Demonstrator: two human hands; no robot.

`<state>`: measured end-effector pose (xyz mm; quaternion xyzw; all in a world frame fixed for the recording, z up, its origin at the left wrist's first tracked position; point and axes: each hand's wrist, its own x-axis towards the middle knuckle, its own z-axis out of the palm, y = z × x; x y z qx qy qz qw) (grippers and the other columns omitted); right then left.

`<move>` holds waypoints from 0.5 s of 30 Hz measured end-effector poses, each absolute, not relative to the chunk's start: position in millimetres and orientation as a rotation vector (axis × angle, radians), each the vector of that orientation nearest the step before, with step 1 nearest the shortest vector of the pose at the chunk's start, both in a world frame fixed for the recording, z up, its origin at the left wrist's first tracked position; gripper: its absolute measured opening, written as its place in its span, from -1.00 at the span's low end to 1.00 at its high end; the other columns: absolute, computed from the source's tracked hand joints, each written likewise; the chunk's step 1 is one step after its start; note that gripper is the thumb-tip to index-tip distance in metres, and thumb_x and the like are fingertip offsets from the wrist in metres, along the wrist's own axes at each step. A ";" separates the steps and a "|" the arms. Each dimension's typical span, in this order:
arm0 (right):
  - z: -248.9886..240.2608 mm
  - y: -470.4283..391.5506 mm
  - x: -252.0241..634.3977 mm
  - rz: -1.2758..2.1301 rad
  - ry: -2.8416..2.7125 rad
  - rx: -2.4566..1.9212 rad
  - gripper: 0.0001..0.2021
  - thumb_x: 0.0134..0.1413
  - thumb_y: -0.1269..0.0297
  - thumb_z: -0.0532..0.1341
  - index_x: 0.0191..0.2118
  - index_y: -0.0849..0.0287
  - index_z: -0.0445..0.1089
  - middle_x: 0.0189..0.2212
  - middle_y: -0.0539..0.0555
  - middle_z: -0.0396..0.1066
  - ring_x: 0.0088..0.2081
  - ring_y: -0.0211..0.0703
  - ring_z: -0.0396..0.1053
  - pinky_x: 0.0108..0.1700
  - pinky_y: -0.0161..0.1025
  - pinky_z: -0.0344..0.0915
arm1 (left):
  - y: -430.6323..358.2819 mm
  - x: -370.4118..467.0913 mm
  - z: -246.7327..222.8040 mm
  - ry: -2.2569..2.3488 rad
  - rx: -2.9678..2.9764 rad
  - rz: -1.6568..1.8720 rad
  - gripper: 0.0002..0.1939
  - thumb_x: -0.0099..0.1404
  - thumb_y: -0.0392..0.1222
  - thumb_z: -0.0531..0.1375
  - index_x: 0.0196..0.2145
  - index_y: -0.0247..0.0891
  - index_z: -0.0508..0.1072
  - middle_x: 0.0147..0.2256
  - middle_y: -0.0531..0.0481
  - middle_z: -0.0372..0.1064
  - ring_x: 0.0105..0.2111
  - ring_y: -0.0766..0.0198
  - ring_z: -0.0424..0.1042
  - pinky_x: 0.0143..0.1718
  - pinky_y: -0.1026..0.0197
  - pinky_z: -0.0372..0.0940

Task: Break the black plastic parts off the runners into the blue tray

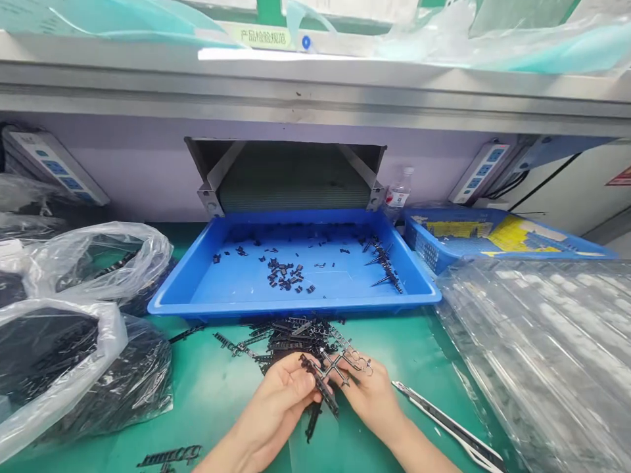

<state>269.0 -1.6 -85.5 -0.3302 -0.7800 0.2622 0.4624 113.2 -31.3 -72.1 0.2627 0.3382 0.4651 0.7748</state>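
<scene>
Black plastic sprue frame (pixel 323 381), cross-shaped with small parts on its arms, held above the green bench (pixel 211 394) near its front edge, middle. Both hands closed on it: left hand (pixel 280 394) grips the lower left arm with fingers curled, right hand (pixel 367 391) pinches the right side, thumb on top. A runner hangs down between the two hands.

Just behind the hands, a loose pile of sprue frames (pixel 290 335) lies on the bench, touching the front wall of the blue tray (pixel 296 305). Inside the tray: scattered small black parts (pixel 284 274) about the middle, a few bare runners (pixel 384 263) toward its right side. Tray sits under a chute opening (pixel 290 174) in the back wall.

Left edge of bench: clear plastic bags (pixel 73 355) holding black parts, one open-mouthed. One more frame (pixel 170 455) lies at the front left edge.

Right of the hands: tweezers or a thin metal tool (pixel 448 424), flat on the bench, angled toward the front right corner. Beyond it, a stack of clear blister trays (pixel 542 341). Behind that, a blue basket (pixel 493 240) with yellow sheets; a small bottle (pixel 398 194) stands at the back between tray and basket
</scene>
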 end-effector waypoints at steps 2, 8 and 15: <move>-86.9 -2.9 268.2 0.674 -1.924 -0.805 -0.77 0.20 0.32 -0.02 -0.33 0.16 0.36 -0.51 0.02 0.34 -0.48 -0.23 0.32 -0.44 -0.37 0.26 | -33.4 114.6 -70.8 0.760 0.607 1.025 -0.75 0.05 -0.16 0.26 -0.34 -0.33 0.34 -0.41 -0.06 0.32 -0.38 0.32 0.28 -0.33 0.31 0.15; -90.1 -2.0 276.9 0.681 -1.830 -0.889 -0.82 0.18 0.38 -0.01 -0.26 0.17 0.33 -0.47 0.01 0.36 -0.67 -0.35 0.22 -0.50 -0.42 0.29 | -36.7 113.9 -59.0 0.910 0.661 1.059 -0.80 0.17 -0.12 0.13 -0.34 -0.28 0.21 -0.45 -0.01 0.30 -0.43 0.35 0.28 -0.34 0.31 0.20; -78.9 -0.9 280.5 0.829 -2.174 -0.555 -0.73 0.20 0.43 -0.14 -0.20 0.17 0.28 -0.38 0.08 0.34 -0.36 -0.23 0.32 -0.36 -0.38 0.25 | -28.9 98.6 -52.6 0.948 0.632 0.960 -0.66 0.06 0.00 0.21 -0.45 -0.27 0.16 -0.67 0.22 -0.12 -0.73 0.58 -0.29 -0.77 0.47 -0.36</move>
